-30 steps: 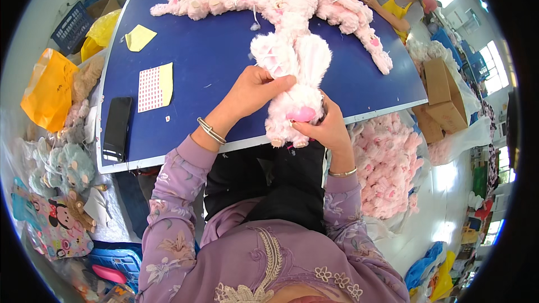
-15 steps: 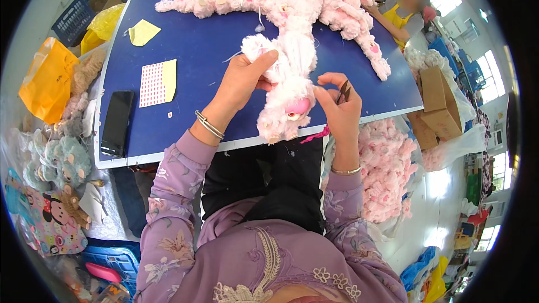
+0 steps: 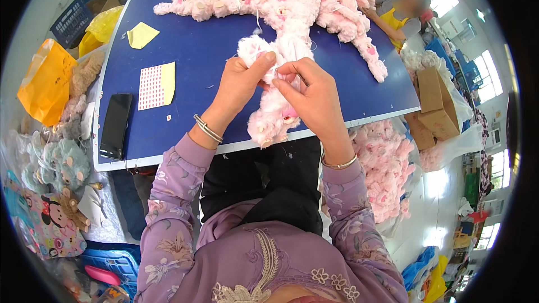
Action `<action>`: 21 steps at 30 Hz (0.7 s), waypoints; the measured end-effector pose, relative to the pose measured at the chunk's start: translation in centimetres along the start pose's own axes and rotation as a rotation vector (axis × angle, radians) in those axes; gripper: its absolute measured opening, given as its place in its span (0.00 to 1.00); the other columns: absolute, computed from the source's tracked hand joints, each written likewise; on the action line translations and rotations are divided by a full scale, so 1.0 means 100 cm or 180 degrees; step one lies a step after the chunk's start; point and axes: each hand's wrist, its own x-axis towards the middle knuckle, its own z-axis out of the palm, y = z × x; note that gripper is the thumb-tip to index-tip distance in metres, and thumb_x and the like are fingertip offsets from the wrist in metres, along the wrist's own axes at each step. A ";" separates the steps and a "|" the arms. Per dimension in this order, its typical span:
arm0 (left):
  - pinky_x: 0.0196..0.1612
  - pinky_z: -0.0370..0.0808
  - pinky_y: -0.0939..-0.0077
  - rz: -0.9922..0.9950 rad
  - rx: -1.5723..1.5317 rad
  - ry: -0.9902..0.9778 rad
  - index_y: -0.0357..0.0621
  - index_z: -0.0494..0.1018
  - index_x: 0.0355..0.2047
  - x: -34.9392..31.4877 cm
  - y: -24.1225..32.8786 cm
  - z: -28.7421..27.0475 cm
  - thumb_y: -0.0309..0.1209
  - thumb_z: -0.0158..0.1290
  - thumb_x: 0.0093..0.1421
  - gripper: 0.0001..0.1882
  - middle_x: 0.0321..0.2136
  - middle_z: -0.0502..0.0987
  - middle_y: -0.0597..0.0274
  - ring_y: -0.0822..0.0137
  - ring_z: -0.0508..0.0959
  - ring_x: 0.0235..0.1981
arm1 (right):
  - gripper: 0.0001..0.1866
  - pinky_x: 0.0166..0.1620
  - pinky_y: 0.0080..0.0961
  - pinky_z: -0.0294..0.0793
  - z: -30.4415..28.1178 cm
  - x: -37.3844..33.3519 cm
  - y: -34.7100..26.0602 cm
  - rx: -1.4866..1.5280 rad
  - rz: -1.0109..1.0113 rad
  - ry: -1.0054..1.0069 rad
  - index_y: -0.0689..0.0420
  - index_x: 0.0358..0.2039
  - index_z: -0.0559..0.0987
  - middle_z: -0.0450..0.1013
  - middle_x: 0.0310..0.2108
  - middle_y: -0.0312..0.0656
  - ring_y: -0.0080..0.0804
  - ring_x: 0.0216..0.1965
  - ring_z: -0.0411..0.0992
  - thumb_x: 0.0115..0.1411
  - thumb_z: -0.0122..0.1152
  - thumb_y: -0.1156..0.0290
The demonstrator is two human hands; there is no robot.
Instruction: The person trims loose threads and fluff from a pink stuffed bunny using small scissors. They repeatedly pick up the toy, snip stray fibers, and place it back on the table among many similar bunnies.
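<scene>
A pale pink plush toy (image 3: 268, 113) with a bright pink muzzle lies at the table's front edge, its head hanging toward me. My left hand (image 3: 238, 83) is closed around its whitish body, thumb on top. My right hand (image 3: 315, 92) meets it there, thumb and index finger pinched together against the fur. What lies between those fingertips is too small to make out, and the dark snips seen in this hand before are hidden. Behind the toy, a heap of similar pink plush toys (image 3: 303, 0) covers the far part of the blue table (image 3: 196, 73).
On the table's left lie a black phone (image 3: 116, 126), a sticker sheet (image 3: 156, 86) and a yellow paper (image 3: 143, 35). More pink plush pieces (image 3: 383, 168) fill a bag at lower right, near a cardboard box (image 3: 438, 104). Another person (image 3: 401, 17) sits at the far right.
My right hand has moved left onto the toy beside my left hand, and its snips have gone from sight. The toy's head has shifted slightly left and toward me.
</scene>
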 end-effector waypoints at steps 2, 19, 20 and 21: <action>0.24 0.74 0.82 0.0060 0.0103 -0.0045 0.38 0.78 0.28 -0.001 -0.001 -0.001 0.41 0.56 0.61 0.17 0.22 0.77 0.66 0.78 0.75 0.22 | 0.09 0.30 0.26 0.71 0.001 0.001 -0.002 0.0076 0.0040 -0.0004 0.62 0.33 0.77 0.73 0.29 0.42 0.34 0.27 0.74 0.53 0.64 0.73; 0.20 0.64 0.85 -0.0115 0.0134 0.0161 0.45 0.74 0.21 0.001 -0.007 -0.002 0.41 0.54 0.62 0.17 0.17 0.72 0.73 0.83 0.68 0.17 | 0.05 0.25 0.11 0.56 -0.020 -0.002 0.020 0.1709 0.0877 0.0310 0.61 0.28 0.75 0.66 0.21 0.25 0.09 0.23 0.57 0.58 0.61 0.75; 0.20 0.63 0.84 -0.0142 0.0075 0.0203 0.44 0.74 0.20 0.002 -0.008 -0.002 0.41 0.55 0.62 0.18 0.16 0.71 0.73 0.82 0.67 0.16 | 0.05 0.25 0.11 0.56 -0.021 -0.001 0.021 0.1706 0.0905 0.0498 0.61 0.28 0.75 0.66 0.21 0.25 0.09 0.23 0.57 0.58 0.62 0.75; 0.20 0.63 0.84 -0.0140 0.0052 0.0228 0.44 0.74 0.20 0.002 -0.007 -0.001 0.41 0.55 0.62 0.17 0.16 0.71 0.73 0.82 0.67 0.16 | 0.05 0.25 0.11 0.56 -0.023 0.000 0.022 0.1705 0.0934 0.0684 0.61 0.28 0.75 0.66 0.21 0.25 0.09 0.23 0.57 0.58 0.62 0.75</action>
